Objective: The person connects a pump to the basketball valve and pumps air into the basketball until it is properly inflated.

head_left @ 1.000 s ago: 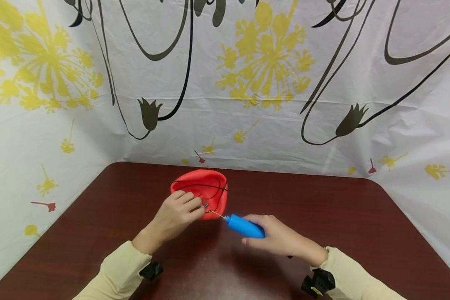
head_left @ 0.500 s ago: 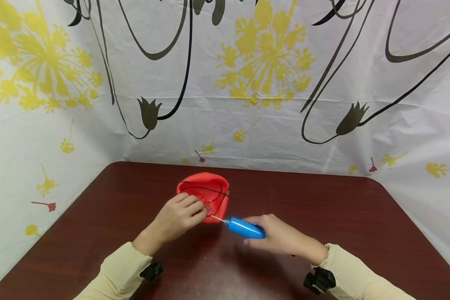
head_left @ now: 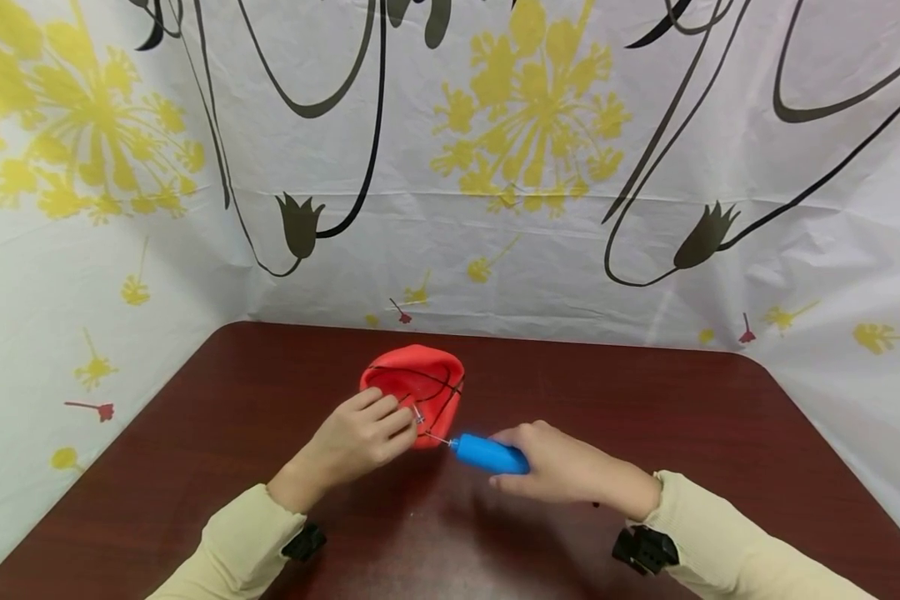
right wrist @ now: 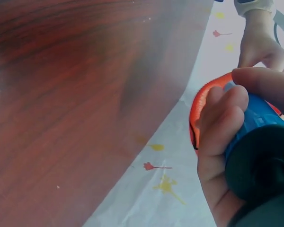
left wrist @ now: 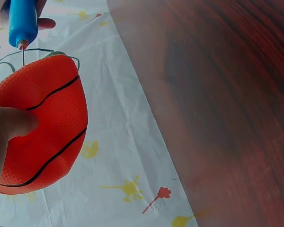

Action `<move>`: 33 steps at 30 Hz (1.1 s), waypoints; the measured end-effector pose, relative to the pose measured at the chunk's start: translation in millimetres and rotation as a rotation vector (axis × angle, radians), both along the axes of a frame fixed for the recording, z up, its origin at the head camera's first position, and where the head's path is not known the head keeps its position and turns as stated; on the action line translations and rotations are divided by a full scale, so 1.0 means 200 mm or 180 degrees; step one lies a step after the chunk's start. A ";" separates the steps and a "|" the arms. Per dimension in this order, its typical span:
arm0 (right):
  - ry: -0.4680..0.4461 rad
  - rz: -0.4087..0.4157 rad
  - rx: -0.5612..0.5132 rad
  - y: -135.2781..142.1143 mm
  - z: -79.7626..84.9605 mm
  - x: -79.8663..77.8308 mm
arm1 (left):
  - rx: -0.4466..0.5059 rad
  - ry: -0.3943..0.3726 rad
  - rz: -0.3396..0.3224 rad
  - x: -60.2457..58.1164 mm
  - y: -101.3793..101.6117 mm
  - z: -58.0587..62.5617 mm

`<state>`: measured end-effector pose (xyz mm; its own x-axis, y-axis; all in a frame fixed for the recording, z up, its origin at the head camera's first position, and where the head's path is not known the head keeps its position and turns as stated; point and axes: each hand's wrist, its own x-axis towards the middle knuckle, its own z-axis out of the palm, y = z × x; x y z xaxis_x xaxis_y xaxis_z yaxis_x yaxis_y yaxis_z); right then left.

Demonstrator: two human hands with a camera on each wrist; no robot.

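Note:
A caved-in, soft red-orange basketball (head_left: 423, 360) with black lines is held above the table by my left hand (head_left: 360, 437). In the left wrist view, the thumb presses into the skin of the ball (left wrist: 61, 118). My right hand (head_left: 551, 467) grips a blue ball pump (head_left: 487, 454), its thin needle (head_left: 438, 439) pointing left at the ball's near edge. Whether the needle tip is inside the ball, I cannot tell. The right wrist view shows fingers wrapped around the pump (right wrist: 258, 116), its black end (right wrist: 260, 163) facing the camera.
Under both hands lies a dark red-brown table (head_left: 607, 400) with rounded far corners. A white patterned cloth (head_left: 390, 167) hangs behind it and along both sides. Black wrist devices sit at the left cuff (head_left: 303, 542) and right cuff (head_left: 645, 550).
The ball and my left hand have shifted slightly right and nearer. My right hand has barely moved and keeps its grip on the pump. A small shiny patch shows more clearly in the ball's hollow.

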<state>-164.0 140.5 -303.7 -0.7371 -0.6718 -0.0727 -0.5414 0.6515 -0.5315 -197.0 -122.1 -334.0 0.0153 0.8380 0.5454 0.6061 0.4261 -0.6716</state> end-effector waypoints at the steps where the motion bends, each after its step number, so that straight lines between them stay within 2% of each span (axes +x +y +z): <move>1: -0.0002 0.0010 0.0036 0.00 0.01 0.00 | -0.0016 0.0002 0.0006 0.00 0.00 0.00; 7: -0.0068 0.0052 0.0235 -0.02 0.06 0.00 | -0.0049 0.0051 0.0024 -0.01 0.00 0.01; 16: -0.0112 0.0074 0.0442 -0.02 0.14 0.01 | -0.0025 -0.0004 0.0127 -0.02 -0.02 0.00; 25: -0.0068 0.0108 0.0484 -0.01 0.16 0.00 | 0.0070 -0.0060 0.0005 -0.03 -0.01 0.01; 29: -0.0068 0.0164 0.0468 -0.02 0.15 -0.01 | 0.0105 -0.0191 -0.0036 -0.03 -0.02 0.00; 33: -0.0188 0.0130 0.0367 -0.02 0.14 -0.01 | 0.0271 -0.0338 -0.0159 -0.05 -0.02 -0.02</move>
